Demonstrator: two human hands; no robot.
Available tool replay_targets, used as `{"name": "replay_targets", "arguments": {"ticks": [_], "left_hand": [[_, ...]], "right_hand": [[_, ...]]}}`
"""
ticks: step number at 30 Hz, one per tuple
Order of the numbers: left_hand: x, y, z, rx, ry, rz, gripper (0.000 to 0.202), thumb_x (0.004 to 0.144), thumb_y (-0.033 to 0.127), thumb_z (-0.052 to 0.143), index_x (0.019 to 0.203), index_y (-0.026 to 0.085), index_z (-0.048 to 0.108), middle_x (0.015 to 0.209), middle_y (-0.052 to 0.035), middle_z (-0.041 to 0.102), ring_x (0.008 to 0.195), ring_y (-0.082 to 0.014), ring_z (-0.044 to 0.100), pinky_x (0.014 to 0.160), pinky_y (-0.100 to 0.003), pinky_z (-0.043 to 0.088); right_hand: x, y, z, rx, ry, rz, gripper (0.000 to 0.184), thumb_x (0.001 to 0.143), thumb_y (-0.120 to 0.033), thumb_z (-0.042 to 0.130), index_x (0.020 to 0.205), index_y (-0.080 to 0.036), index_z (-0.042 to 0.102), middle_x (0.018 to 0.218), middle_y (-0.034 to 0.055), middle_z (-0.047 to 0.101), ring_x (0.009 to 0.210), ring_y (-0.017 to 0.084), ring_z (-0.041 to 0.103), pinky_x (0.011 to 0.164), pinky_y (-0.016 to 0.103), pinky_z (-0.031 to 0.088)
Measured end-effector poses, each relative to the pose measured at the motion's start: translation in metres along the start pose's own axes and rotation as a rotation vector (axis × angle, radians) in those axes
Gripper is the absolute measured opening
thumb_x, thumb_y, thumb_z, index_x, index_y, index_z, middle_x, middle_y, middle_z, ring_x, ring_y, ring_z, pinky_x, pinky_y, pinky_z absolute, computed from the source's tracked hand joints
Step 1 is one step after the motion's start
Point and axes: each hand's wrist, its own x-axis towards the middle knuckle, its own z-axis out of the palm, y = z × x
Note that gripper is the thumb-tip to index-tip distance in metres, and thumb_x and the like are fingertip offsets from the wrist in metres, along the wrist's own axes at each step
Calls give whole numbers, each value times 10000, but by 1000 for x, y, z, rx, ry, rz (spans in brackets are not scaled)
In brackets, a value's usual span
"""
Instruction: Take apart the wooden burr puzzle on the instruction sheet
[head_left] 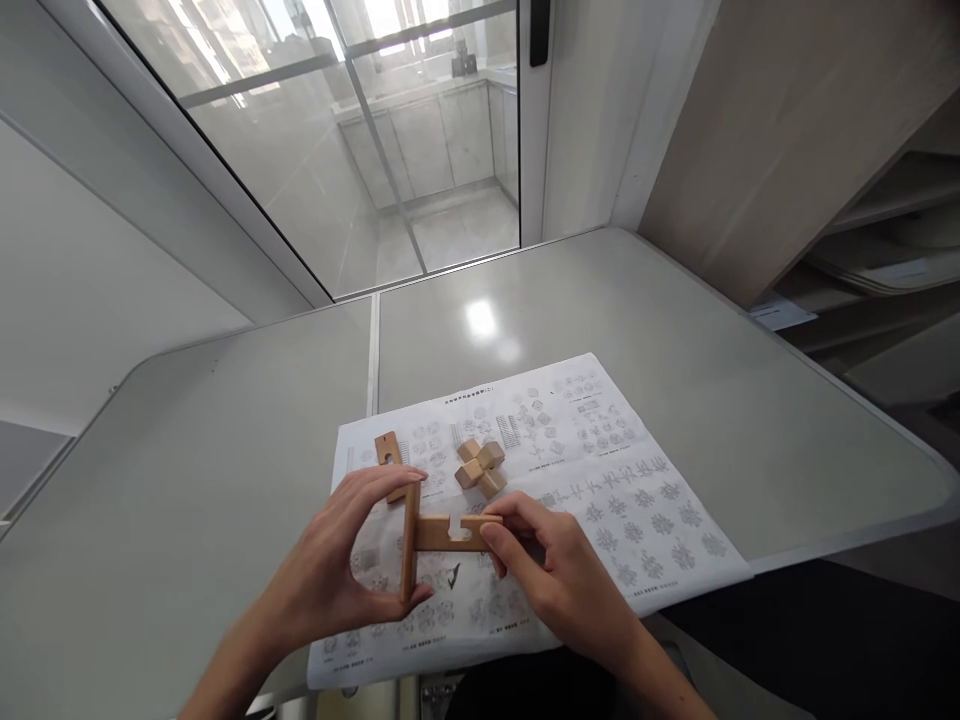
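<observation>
My left hand (341,565) grips one wooden puzzle piece (409,545) by its two ends, thumb below and fingers above. My right hand (551,565) pinches the right end of a second wooden piece (435,533), a flat bar with a rounded notch in its upper edge. The notched bar meets the first piece at its middle, forming a sideways T; whether it passes through is hidden. Behind my left fingers lies a third notched wooden piece (388,449), partly covered. An assembled wooden burr puzzle (481,467) sits just beyond the bar.
Beneath the pieces a large printed instruction sheet (660,500) with small diagrams overhangs the front edge of the grey table (600,300). A glass door (435,140) stands at the far edge. Shelves (885,240) are on the right.
</observation>
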Motion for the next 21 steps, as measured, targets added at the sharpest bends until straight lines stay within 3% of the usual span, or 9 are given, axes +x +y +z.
{"name": "replay_targets", "arguments": {"ticks": [5,10,16,21], "left_hand": [[-24,-34,-9,53,131,-167,838,747,480,873,1457,293,469,1412,-110,639,1300,-375,630,1087,-534,542],[-35,-55,0,185,201,-408,819,781,656,792,1444,283,489,1429,-104,625,1257,-370,642,1042,-537,549],[-28,-56,14,249,200,-422,782,790,690,766,1391,248,532,1358,-113,632,1245,-371,624,1042,-541,529],[-26,-66,15,253,190,-388,798,787,707,767,1378,222,540,1341,-123,601,1236,-361,599,1041,-530,530]], "right_hand": [[0,3,-2,55,45,16,290,1061,-470,549,974,-206,634,707,-10,633,645,149,586,607,256,448],[4,-1,6,11,72,49,286,1066,-463,533,972,-209,627,731,-4,672,637,147,597,608,256,447],[5,-12,34,-13,186,138,306,1043,-496,548,966,-211,633,773,24,718,651,163,650,593,260,491],[10,-9,66,415,95,360,497,918,-673,635,1002,-187,579,852,58,744,554,153,668,441,245,522]]}}
